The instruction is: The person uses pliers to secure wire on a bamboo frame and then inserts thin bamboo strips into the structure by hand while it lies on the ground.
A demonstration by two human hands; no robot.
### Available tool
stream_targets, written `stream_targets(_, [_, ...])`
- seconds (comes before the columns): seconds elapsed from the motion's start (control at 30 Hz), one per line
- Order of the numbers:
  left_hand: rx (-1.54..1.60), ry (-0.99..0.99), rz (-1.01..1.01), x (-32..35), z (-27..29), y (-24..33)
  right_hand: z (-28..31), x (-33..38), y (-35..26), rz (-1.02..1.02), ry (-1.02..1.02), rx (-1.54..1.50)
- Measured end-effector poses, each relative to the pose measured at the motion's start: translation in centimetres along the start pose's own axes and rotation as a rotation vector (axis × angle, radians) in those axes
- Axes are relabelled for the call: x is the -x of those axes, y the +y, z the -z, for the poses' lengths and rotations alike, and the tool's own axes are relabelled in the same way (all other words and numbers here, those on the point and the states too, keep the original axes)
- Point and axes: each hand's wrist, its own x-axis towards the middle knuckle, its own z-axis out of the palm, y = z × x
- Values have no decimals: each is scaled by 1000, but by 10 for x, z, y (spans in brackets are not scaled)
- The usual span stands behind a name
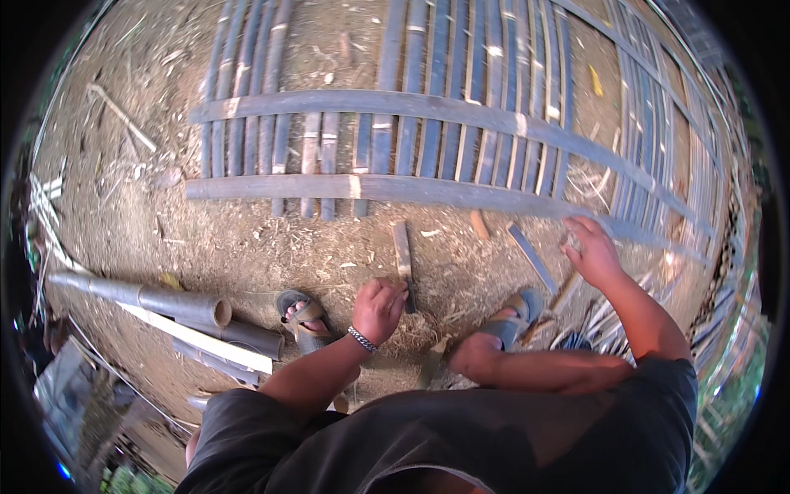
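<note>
My left hand (380,311), with a chain bracelet at its wrist, is closed with the fingers bent together. What it holds, if anything, is hidden. A short bamboo piece (401,251), pale above and dark at its lower end, runs right beside its fingertips; I cannot tell whether they touch. Farther right, my right hand (594,255) has its fingers curved and apart, with no held thing visible. It is close to the near long bamboo slat (461,193) of a slatted frame. Many upright bamboo strips (434,123) cross this slat and a second long slat (329,102).
Thick bamboo poles (177,303) and a pale split length (197,336) lie at the left. A short strip (533,258) lies between my right hand and my sandalled feet. More slatted panels (650,115) stretch along the right, and split scraps (588,319) are piled near my right forearm.
</note>
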Motion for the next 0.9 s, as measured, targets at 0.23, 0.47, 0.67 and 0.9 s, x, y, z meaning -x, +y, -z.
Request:
stream_targets(0.23, [-38, -656, -212, 14, 16, 10, -124, 133, 70, -630, 216, -248])
stream_targets(0.47, [-10, -741, -196, -13, 21, 3, -132, 124, 20, -689, -156, -449])
stream_targets(0.67, [25, -673, -180, -27, 7, 25, -140, 116, 44, -562, -120, -579])
stream_targets(0.9, [-7, -604, -227, -9, -1, 16, -152, 122, 64, -587, -167, -524])
